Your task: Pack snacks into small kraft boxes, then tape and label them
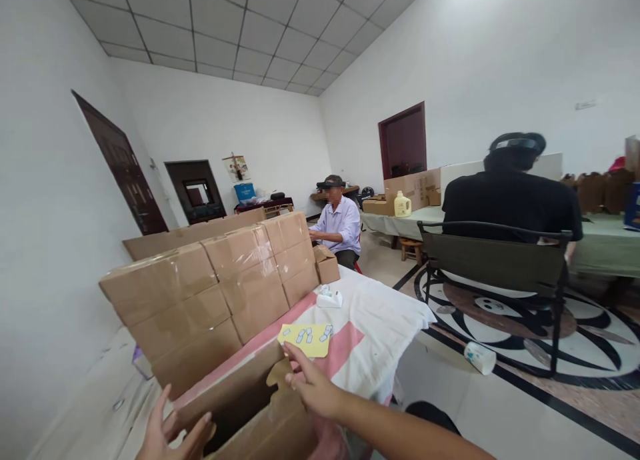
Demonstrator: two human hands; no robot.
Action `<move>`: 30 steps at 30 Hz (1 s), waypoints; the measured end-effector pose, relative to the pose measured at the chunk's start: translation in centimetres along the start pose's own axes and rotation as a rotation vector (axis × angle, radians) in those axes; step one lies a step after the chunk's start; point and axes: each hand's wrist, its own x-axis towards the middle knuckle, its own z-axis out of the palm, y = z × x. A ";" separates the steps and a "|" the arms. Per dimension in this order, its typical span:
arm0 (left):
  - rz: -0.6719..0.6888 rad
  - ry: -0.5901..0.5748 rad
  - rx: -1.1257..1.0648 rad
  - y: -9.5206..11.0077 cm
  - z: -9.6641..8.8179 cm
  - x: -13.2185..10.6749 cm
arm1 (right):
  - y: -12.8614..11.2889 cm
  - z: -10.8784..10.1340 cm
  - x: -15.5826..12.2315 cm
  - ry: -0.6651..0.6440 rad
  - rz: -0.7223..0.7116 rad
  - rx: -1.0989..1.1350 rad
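An open cardboard box [273,430] with a dark interior stands on the table just in front of me. At its left end is my left hand [173,430], its fingers spread and the thumb by a small torn-looking flap. My right hand [317,387] reaches to the far right end of the box. Its index finger and thumb are apart beside a curved cardboard flap [279,373]; whether they touch it I cannot tell. Right behind those fingertips lies a yellow card [306,345] with small blue-outlined drawings.
Taped cartons [250,273] are stacked along the table's far side. A small white box [329,299] rests on the pink and white cloth [385,313]. One person [340,217] sits beyond the cartons, another [510,187] in a chair at right. A paper cup [480,358] lies on the floor.
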 end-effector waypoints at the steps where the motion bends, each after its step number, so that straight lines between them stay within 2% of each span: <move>1: -0.018 -0.052 -0.085 0.0 -0.1 -0.3 | -0.4 -0.3 0.0 -0.019 -0.007 -0.017; 3: 0.033 -0.158 -0.115 0.0 -0.3 -0.6 | -1.8 -1.5 0.0 -0.034 -0.102 -0.141; 6: 0.169 -0.265 -0.010 0.2 -1.1 -0.8 | -4.9 -3.3 -0.4 -0.024 -0.329 -0.334; 8: 0.239 -0.319 -0.005 0.7 -1.8 -1.0 | -6.6 -3.6 -0.7 -0.115 -0.459 -0.399; 10: 0.266 -0.409 -0.016 1.6 -2.7 -1.1 | -7.0 -2.8 -0.9 -0.217 -0.492 -0.477; 11: 0.253 -0.464 -0.015 2.2 -3.2 -1.2 | -6.7 -2.3 -0.9 -0.227 -0.462 -0.510; 14: 0.163 -0.577 0.018 3.9 -4.8 -1.5 | -4.5 -0.8 -0.1 -0.115 -0.280 -0.519; 17: 0.148 -0.584 0.166 5.6 -5.1 -2.5 | -2.2 -0.3 1.2 -0.100 -0.172 -0.511; 21: 0.276 -0.571 0.506 7.3 -2.9 -5.1 | -1.1 0.6 1.5 -0.102 -0.109 -0.522; 24: 0.409 -0.620 0.574 8.1 -1.1 -6.6 | -1.0 1.4 1.3 -0.060 -0.115 -0.511; 26: 0.417 -0.648 0.589 8.2 -0.8 -7.0 | -0.6 0.8 1.9 -0.097 -0.145 -0.484; 28: 0.397 -0.672 0.581 7.8 -1.2 -6.9 | 0.5 -1.2 3.2 -0.147 -0.123 -0.426; 30: 0.397 -0.704 0.543 7.1 -2.0 -6.5 | 2.5 -4.4 4.9 0.041 0.060 -0.422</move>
